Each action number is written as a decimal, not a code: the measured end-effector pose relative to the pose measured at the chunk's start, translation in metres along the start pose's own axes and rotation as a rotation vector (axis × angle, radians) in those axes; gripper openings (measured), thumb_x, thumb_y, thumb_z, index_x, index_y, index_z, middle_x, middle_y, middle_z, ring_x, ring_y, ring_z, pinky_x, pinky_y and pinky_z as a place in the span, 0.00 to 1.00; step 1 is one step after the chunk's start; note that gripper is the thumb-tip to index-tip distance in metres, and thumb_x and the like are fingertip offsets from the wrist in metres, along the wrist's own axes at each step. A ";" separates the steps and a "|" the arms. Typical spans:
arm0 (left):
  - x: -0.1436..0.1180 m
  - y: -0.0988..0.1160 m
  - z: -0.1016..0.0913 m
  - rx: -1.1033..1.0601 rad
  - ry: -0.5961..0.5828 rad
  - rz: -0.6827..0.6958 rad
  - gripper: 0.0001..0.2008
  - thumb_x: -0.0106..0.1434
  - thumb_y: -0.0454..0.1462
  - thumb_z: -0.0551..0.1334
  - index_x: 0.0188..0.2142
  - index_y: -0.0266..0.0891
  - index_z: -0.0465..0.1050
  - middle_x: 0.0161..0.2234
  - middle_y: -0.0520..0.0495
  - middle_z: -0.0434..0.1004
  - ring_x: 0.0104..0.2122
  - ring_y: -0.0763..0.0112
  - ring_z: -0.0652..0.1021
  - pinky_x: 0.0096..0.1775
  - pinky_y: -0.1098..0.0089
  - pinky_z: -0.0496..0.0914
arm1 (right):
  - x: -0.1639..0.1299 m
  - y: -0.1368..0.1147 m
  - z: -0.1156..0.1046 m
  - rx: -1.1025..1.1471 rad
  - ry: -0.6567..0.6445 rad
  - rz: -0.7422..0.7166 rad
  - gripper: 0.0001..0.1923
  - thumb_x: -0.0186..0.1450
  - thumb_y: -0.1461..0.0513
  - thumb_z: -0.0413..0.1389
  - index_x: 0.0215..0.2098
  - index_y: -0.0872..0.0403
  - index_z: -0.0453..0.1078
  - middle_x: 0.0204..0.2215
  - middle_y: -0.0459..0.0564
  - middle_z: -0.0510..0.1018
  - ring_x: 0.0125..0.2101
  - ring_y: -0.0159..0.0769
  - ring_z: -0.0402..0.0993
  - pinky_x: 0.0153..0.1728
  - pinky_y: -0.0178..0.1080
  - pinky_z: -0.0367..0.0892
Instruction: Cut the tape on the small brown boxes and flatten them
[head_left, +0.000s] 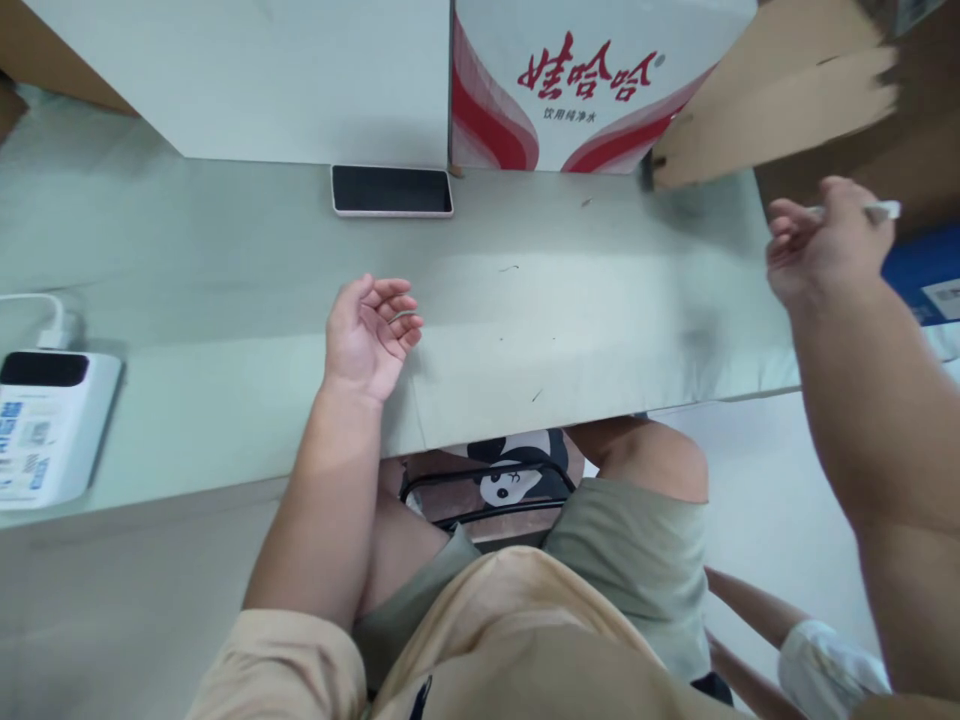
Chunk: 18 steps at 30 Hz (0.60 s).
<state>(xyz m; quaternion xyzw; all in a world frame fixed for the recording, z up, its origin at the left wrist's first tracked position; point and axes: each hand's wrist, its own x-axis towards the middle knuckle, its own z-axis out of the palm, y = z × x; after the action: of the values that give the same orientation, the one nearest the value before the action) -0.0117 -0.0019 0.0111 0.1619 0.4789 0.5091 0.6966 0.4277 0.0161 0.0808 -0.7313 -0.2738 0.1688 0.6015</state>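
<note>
Risk: right hand [825, 245], gripping white pen [883, 210] at upper right, may snag cardboard flap [780, 100]; left hand [367, 335] rests loosely curled, empty.

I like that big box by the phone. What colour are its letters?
Red letters on the white box, with red swooshes below; the head view shows it best.

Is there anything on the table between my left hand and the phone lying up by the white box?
Nothing visible. The left hand rests palm up on the table, and only bare tabletop lies between it and the phone. The right hand, off to the side, holds a white pen-like object.
</note>
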 end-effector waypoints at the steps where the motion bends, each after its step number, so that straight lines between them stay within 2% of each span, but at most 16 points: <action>1: 0.001 0.000 -0.001 0.002 0.001 0.001 0.17 0.64 0.49 0.64 0.28 0.39 0.77 0.23 0.50 0.76 0.20 0.77 0.75 0.23 0.78 0.70 | -0.005 -0.001 0.008 -0.004 -0.037 0.045 0.10 0.74 0.67 0.42 0.39 0.49 0.62 0.25 0.43 0.77 0.14 0.21 0.64 0.15 0.24 0.52; 3: 0.004 0.000 -0.003 0.009 -0.003 0.008 0.17 0.64 0.50 0.63 0.27 0.39 0.77 0.23 0.49 0.77 0.20 0.77 0.75 0.23 0.77 0.70 | -0.027 0.000 0.018 0.020 -0.088 0.132 0.07 0.72 0.65 0.47 0.42 0.50 0.66 0.26 0.46 0.80 0.12 0.23 0.62 0.13 0.27 0.49; 4: 0.006 -0.001 -0.005 0.014 -0.007 0.018 0.18 0.64 0.50 0.63 0.28 0.39 0.77 0.24 0.49 0.77 0.21 0.76 0.76 0.23 0.76 0.71 | -0.040 0.003 0.020 0.010 -0.130 0.124 0.06 0.71 0.64 0.48 0.41 0.50 0.67 0.26 0.47 0.81 0.12 0.24 0.62 0.12 0.29 0.49; 8: 0.010 -0.004 -0.013 0.036 -0.017 0.068 0.18 0.63 0.53 0.63 0.30 0.42 0.78 0.26 0.48 0.79 0.24 0.71 0.78 0.28 0.70 0.75 | -0.079 0.016 0.021 -0.015 -0.230 0.053 0.03 0.64 0.62 0.54 0.32 0.49 0.69 0.19 0.44 0.77 0.11 0.26 0.61 0.12 0.32 0.47; 11: 0.008 -0.004 -0.016 0.036 -0.023 0.078 0.19 0.63 0.55 0.63 0.31 0.42 0.77 0.25 0.48 0.78 0.25 0.70 0.79 0.29 0.68 0.76 | -0.095 0.019 0.022 -0.056 -0.375 -0.042 0.05 0.62 0.58 0.57 0.29 0.50 0.70 0.14 0.42 0.72 0.11 0.26 0.58 0.13 0.32 0.48; 13: 0.003 -0.001 -0.018 0.019 -0.022 0.081 0.20 0.63 0.55 0.62 0.31 0.42 0.77 0.25 0.48 0.77 0.23 0.71 0.78 0.28 0.70 0.74 | -0.105 0.018 0.027 -0.127 -0.480 -0.120 0.11 0.64 0.52 0.58 0.33 0.51 0.74 0.14 0.42 0.72 0.12 0.27 0.58 0.14 0.33 0.50; 15: -0.002 0.004 -0.020 -0.009 -0.018 0.089 0.21 0.63 0.56 0.62 0.30 0.41 0.76 0.24 0.48 0.77 0.22 0.73 0.77 0.26 0.72 0.72 | -0.115 0.015 0.035 -0.202 -0.585 -0.152 0.22 0.64 0.43 0.57 0.42 0.52 0.76 0.14 0.43 0.72 0.13 0.29 0.59 0.15 0.34 0.52; 18: -0.011 0.013 -0.025 -0.067 -0.005 0.112 0.23 0.63 0.57 0.62 0.28 0.41 0.76 0.23 0.49 0.76 0.20 0.75 0.76 0.24 0.74 0.70 | -0.130 0.013 0.056 -0.317 -0.710 -0.182 0.34 0.64 0.35 0.53 0.50 0.51 0.76 0.16 0.42 0.70 0.16 0.31 0.62 0.19 0.35 0.56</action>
<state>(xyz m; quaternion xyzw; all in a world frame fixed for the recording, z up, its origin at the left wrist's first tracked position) -0.0399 -0.0123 0.0135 0.1664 0.4499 0.5626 0.6733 0.2949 -0.0198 0.0456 -0.6841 -0.5509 0.3127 0.3617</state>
